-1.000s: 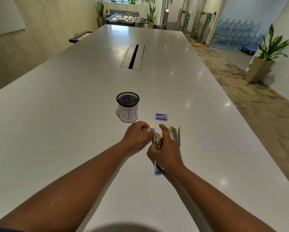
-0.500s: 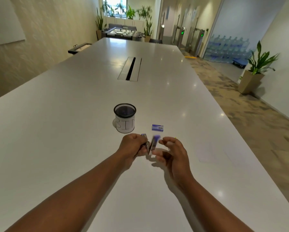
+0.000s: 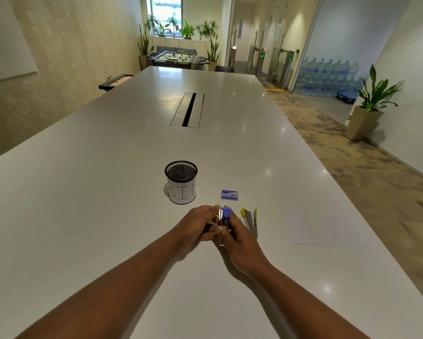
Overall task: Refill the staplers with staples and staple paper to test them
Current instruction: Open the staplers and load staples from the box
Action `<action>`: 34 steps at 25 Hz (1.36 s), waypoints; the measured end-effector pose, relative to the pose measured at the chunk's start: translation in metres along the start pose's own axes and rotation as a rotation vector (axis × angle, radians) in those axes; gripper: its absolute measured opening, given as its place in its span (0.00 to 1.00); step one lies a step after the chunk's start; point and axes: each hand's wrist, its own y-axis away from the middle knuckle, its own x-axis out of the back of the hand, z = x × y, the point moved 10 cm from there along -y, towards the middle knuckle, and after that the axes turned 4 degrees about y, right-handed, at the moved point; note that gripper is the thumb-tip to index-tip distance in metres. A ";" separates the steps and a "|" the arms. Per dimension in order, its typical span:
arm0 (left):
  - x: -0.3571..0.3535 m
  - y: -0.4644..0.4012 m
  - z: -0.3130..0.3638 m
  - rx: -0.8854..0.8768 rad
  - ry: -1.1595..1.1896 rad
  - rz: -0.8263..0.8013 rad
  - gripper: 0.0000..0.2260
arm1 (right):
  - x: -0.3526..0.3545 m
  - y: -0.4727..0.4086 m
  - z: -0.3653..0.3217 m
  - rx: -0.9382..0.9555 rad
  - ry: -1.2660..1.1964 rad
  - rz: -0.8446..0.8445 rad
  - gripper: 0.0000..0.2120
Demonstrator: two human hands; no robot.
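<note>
A purple stapler (image 3: 225,217) is held between both hands just above the white table (image 3: 107,192). My left hand (image 3: 198,227) grips its left side and my right hand (image 3: 240,237) wraps its right side and rear. Its purple tip points away from me; most of its body is hidden by my fingers. A yellow-tipped stapler (image 3: 251,221) lies opened out on the table just right of my right hand. A small blue staple box (image 3: 229,194) sits beyond the hands. White paper sheets (image 3: 310,228) lie flat to the right.
A black mesh cup labelled BIN (image 3: 181,182) stands beyond my left hand. A cable slot (image 3: 188,110) runs along the table's middle. The table's right edge drops to carpeted floor, with a potted plant (image 3: 369,104) by the wall.
The purple stapler lay opened on the table a second ago. Both hands lifted it, and it is now closed up between them; the camera has tilted upward.
</note>
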 end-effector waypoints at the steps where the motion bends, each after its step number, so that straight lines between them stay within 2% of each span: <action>1: -0.005 0.000 0.002 0.009 -0.026 -0.017 0.26 | -0.001 0.000 0.005 -0.033 -0.007 -0.008 0.26; 3: -0.013 -0.002 0.007 -0.006 -0.078 -0.005 0.34 | 0.001 0.002 0.015 -0.110 -0.027 0.011 0.33; 5: -0.015 -0.006 0.012 -0.065 -0.119 0.041 0.35 | 0.005 0.003 0.017 -0.120 -0.073 0.063 0.35; 7: -0.014 -0.011 0.014 -0.110 -0.094 0.087 0.28 | 0.007 0.002 0.017 -0.117 -0.089 0.122 0.32; 10: -0.010 -0.010 0.018 -0.185 -0.073 0.129 0.13 | 0.006 -0.001 0.014 -0.109 -0.073 0.141 0.21; 13: 0.001 -0.006 0.021 -0.224 -0.080 0.184 0.08 | 0.003 -0.003 0.015 -0.119 -0.021 0.126 0.15; 14: 0.005 -0.006 0.021 -0.229 -0.081 0.199 0.08 | 0.003 -0.005 0.013 -0.107 0.032 0.126 0.14; 17: 0.006 -0.007 0.021 -0.253 -0.138 0.205 0.13 | 0.001 -0.007 0.006 -0.047 0.200 0.120 0.21; 20: -0.003 -0.008 0.022 -0.268 -0.205 0.164 0.22 | 0.002 -0.007 0.007 -0.037 0.183 0.126 0.23; 25: -0.003 -0.003 0.026 -0.314 -0.289 0.201 0.20 | 0.001 -0.002 0.001 -0.012 0.226 0.123 0.19; 30: -0.005 0.007 0.034 -0.405 -0.388 0.279 0.20 | 0.000 -0.001 -0.002 0.013 0.260 0.117 0.24; 34: -0.004 0.009 0.036 -0.426 -0.389 0.297 0.22 | 0.001 -0.001 -0.004 0.027 0.261 0.131 0.24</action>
